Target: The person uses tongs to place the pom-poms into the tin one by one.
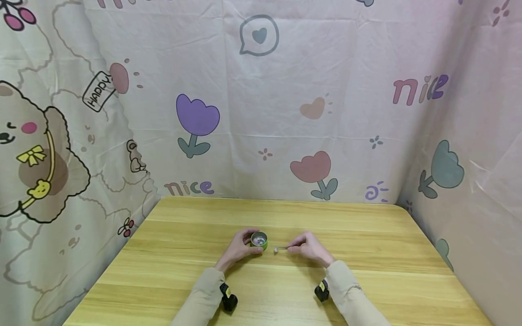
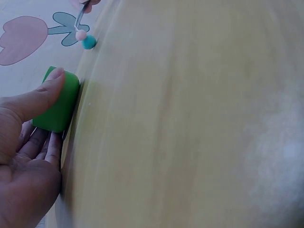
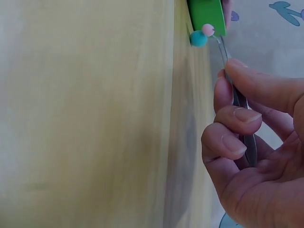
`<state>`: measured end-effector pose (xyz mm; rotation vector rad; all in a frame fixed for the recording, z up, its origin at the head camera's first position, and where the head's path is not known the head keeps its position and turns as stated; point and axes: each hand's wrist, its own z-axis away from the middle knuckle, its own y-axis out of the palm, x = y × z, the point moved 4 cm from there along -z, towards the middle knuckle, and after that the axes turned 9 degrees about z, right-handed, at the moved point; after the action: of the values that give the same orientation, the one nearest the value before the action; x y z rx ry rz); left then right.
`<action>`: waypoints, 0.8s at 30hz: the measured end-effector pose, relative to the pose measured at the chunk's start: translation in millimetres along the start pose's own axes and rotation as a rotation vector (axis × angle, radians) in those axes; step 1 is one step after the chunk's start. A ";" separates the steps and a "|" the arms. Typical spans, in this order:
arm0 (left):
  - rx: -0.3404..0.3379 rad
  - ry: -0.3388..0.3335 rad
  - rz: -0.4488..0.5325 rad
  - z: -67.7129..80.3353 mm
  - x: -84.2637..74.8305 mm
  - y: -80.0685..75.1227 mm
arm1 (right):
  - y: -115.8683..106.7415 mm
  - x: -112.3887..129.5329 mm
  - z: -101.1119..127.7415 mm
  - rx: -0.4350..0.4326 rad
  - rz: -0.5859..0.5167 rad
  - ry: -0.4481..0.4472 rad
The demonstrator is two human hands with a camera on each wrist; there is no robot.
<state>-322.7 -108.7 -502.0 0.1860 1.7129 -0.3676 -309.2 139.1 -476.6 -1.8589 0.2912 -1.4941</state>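
Backdrop: printed cloth [image 1: 261, 90] with tulips, hearts and "nice" lettering hangs behind and on both sides of the table [image 1: 367, 253], a light wood top.

Both forearms come in from the near edge, sleeves [image 1: 200, 294] beige, a small black camera unit [image 1: 228, 296] under each wrist.

Left hand [image 1: 238, 246]: fingers curled round a small green tub [image 1: 259, 240], thumb laid on its side wall in the left wrist view [image 2: 59, 99]. The tub stands upright near the table's middle; the head view shows small pale items inside, too small to identify.

Right hand [image 1: 311, 248]: thumb and two fingers pinch metal tweezers [image 3: 240, 102], tips pointing toward the tub.

Tweezer tips hold a pink bead [image 3: 207, 29]. A teal bead [image 3: 198, 38] sits just beside it, touching or nearly so; I cannot tell whether it lies loose on the table or is also caught. Both beads are just beside the tub's wall, outside it.

Step in hand, as judged: bead transfer by tweezers between table and tub, the bead gripped just short of the rim.

Next move calls for: steady pinch pressure, lifting the tips clear of the rim before any release, and the left hand keeping the tub from sliding. Risk: a round bead can slip from the tips.
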 end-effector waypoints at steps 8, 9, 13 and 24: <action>-0.001 -0.001 -0.004 0.2 0.2 0.3 | -7.2 -5.7 3.5 -0.010 -0.012 0.047; -0.002 -0.001 -0.005 0.0 0.3 0.2 | -7.8 -6.2 4.1 -0.003 -0.009 0.048; -0.006 0.005 -0.008 -1.0 1.3 -0.3 | -9.9 -7.0 7.2 0.037 -0.007 0.036; -0.005 0.004 -0.003 -1.7 2.7 -0.5 | -20.3 -11.4 14.1 0.154 -0.038 0.228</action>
<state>-325.0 -108.9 -504.4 0.1804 1.7177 -0.3649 -304.9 165.7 -472.9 -1.5850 0.2407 -1.7081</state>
